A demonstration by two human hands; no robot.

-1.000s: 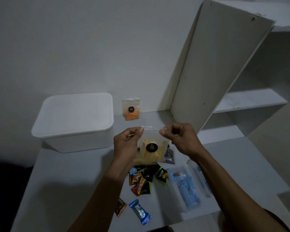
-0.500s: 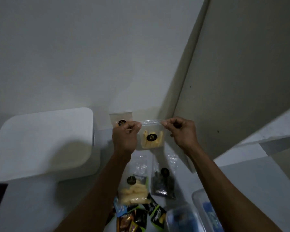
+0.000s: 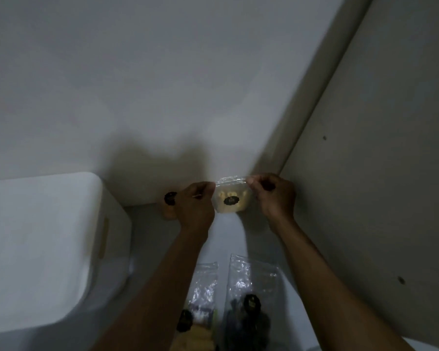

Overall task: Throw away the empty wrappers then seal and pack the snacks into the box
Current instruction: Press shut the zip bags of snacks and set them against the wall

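Observation:
I hold a small clear zip bag of pale yellow snacks (image 3: 230, 200) with a black round label up in front of the wall. My left hand (image 3: 194, 205) pinches the bag's top left corner and my right hand (image 3: 274, 195) pinches the top right corner, stretching the zip strip between them. The white lidded box (image 3: 43, 244) stands at the left on the table. Behind my left hand, another small bag with an orange snack (image 3: 169, 202) leans against the wall, mostly hidden.
Two more clear zip bags lie on the table between my forearms: one with yellow snacks (image 3: 200, 315) and one with dark snacks (image 3: 250, 307). A tall white cabinet door (image 3: 380, 173) stands open at the right, close to my right arm.
The view has tilted up and closed in, so the candy pile and blue packs have dropped out of sight. My hands keep pinching the bag's top, now higher and nearer the wall.

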